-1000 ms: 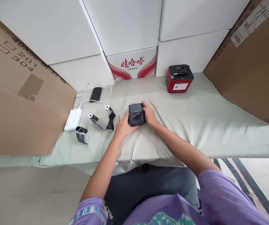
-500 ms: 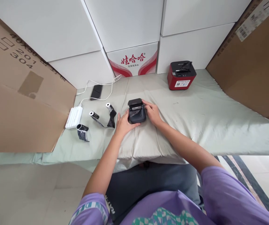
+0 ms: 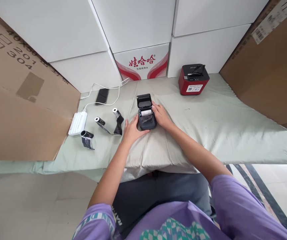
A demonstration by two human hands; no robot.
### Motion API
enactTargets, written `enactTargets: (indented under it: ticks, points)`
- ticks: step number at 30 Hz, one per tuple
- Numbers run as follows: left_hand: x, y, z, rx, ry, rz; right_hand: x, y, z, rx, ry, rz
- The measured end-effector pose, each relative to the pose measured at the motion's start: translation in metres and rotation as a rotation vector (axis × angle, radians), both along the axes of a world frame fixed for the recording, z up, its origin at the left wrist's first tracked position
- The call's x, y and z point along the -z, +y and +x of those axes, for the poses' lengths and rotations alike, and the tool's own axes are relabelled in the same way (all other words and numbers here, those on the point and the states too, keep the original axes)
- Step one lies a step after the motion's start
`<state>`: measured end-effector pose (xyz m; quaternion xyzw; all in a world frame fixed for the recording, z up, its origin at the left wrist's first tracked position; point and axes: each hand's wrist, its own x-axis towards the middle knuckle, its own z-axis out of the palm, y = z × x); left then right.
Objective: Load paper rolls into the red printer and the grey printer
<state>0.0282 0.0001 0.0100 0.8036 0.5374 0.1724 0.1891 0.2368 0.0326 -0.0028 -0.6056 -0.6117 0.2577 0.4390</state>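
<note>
A small dark label printer (image 3: 147, 124) rests on the cloth in front of me, its lid (image 3: 144, 100) raised at the back. In its bay shows a white paper roll (image 3: 147, 113), with a crumpled dark strip lying in front. My left hand (image 3: 132, 131) grips the printer's left side, thumb along the front edge. Fingers of my right hand (image 3: 161, 115) press against the right side near the hinge. Left of my left hand, a black ribbon (image 3: 118, 128) runs between two small rolls. A shorter black roll (image 3: 86, 135) with a loose end lies nearer the edge.
A white power bank (image 3: 78, 123) with a white cable and a black phone-like slab (image 3: 102, 96) are at left. A red and black printer (image 3: 193, 80) stands at back right. White boxes (image 3: 140, 63) line the back; brown cartons (image 3: 20, 110) flank both sides.
The printer's lid has swung from partly raised to wide open, exposing more of the white roll. My right hand has shifted slightly; my left hand keeps its hold.
</note>
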Motion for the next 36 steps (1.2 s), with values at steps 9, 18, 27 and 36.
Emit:
enactTargets:
  ticks: [9,18,27,36]
  points:
    - [0.003,0.003,0.000,0.001,-0.021,0.009,-0.047,0.007,0.011,-0.130,-0.371,-0.116]
    - [0.005,0.005,-0.002,-0.001,-0.031,0.009,-0.074,0.031,-0.010,-0.198,-0.650,-0.355]
    - [0.001,0.004,0.000,-0.005,-0.012,0.005,-0.075,0.040,0.007,-0.357,-0.550,-0.318]
    - [0.003,0.005,-0.001,-0.001,-0.019,0.020,-0.118,0.029,0.037,-0.273,-0.027,-0.094]
